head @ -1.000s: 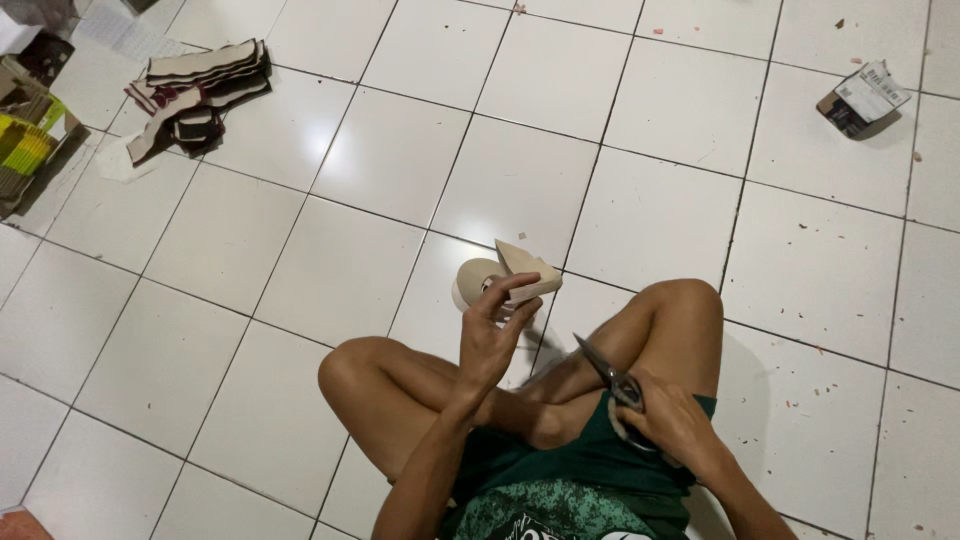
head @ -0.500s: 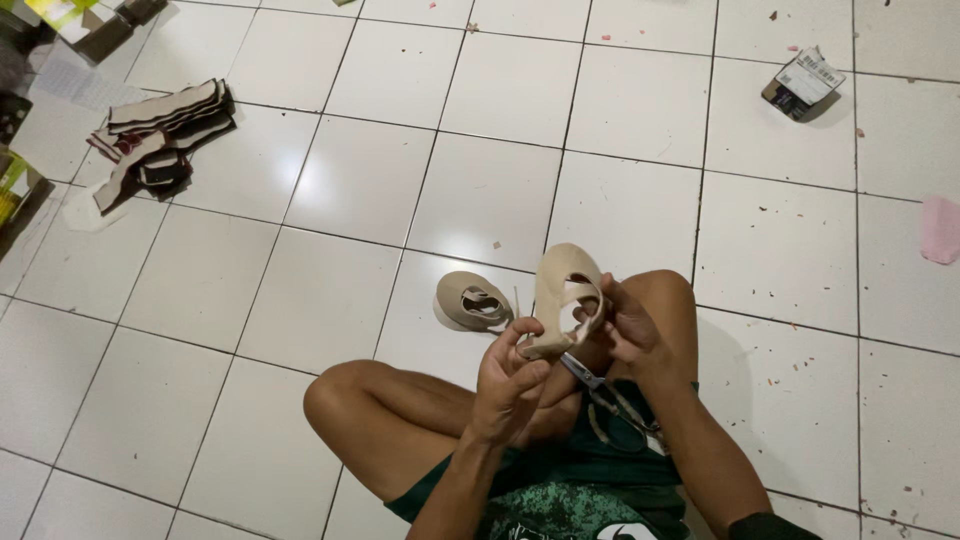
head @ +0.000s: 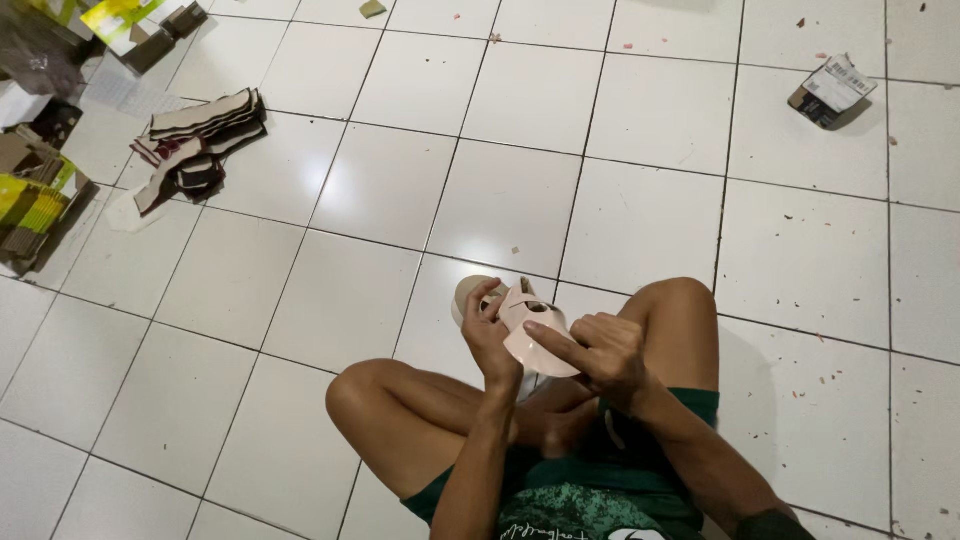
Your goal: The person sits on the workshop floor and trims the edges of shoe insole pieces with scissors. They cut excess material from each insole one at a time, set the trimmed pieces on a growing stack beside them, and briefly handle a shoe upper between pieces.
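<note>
I sit cross-legged on a white tiled floor [head: 380,200]. My left hand [head: 490,335] grips a beige shoe upper [head: 535,335] by its left edge, held over my lap. My right hand [head: 600,355] holds the same piece from the right, with the forefinger stretched across its pale underside. A second beige piece [head: 468,293] lies on the tile just behind my left hand, mostly hidden. The scissors seen earlier are out of sight.
A stack of cut shoe pieces [head: 195,140] lies at the far left. Boxes and yellow-green packaging [head: 35,200] crowd the left edge. A small cardboard box [head: 830,90] sits at the top right. Small scraps dot the tiles.
My right hand, which held scissors near my lap, has come up onto the shoe upper. The upper has been turned, pale underside facing me. The view has shifted left.
</note>
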`<state>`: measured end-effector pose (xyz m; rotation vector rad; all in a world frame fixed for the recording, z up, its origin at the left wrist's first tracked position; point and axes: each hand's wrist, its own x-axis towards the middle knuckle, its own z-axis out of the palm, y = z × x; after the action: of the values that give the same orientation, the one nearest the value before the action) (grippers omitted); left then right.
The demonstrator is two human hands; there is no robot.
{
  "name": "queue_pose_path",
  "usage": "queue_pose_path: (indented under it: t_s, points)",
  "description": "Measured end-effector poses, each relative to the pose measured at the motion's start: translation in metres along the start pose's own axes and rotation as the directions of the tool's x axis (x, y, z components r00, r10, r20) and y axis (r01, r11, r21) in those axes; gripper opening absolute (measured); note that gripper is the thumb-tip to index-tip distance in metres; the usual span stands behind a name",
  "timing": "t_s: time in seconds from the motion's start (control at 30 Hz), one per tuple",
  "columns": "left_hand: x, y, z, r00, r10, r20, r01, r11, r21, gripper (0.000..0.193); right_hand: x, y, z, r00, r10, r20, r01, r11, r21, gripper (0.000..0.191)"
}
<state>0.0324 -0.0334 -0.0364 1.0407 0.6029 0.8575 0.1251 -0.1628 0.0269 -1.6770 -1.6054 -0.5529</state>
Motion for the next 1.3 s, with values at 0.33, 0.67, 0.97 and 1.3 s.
queue_pose_path:
  t_s: [0.33, 0.67, 0.97, 1.3]
  points:
    - [-0.008, 0.008, -0.011, 0.758, -0.34, 0.557, 0.594, 0.713, -0.372, 0.049, 0.033, 0.018, -0.02, 0.913, 0.4, 0.085, -0.402, 0.841, 0.363, 0.049]
    - [-0.025, 0.019, -0.012, 0.926, 0.161, 0.341, -0.332, 0.776, 0.536, 0.038, 0.023, 0.036, 0.023, 0.595, 0.693, 0.407, -0.79, 0.411, 0.455, 0.036]
    - [-0.024, 0.034, 0.0, 0.969, -0.028, 0.247, -0.055, 0.945, 0.321, 0.023, 0.031, 0.036, 0.034, 0.69, 0.7, 0.185, -0.692, 0.561, 0.454, 0.026]
    - [-0.004, 0.06, 0.012, 0.985, -0.037, 0.169, -0.038, 0.907, 0.42, 0.025, 0.024, 0.049, 0.02, 0.617, 0.652, 0.441, -0.645, 0.098, 0.758, 0.027]
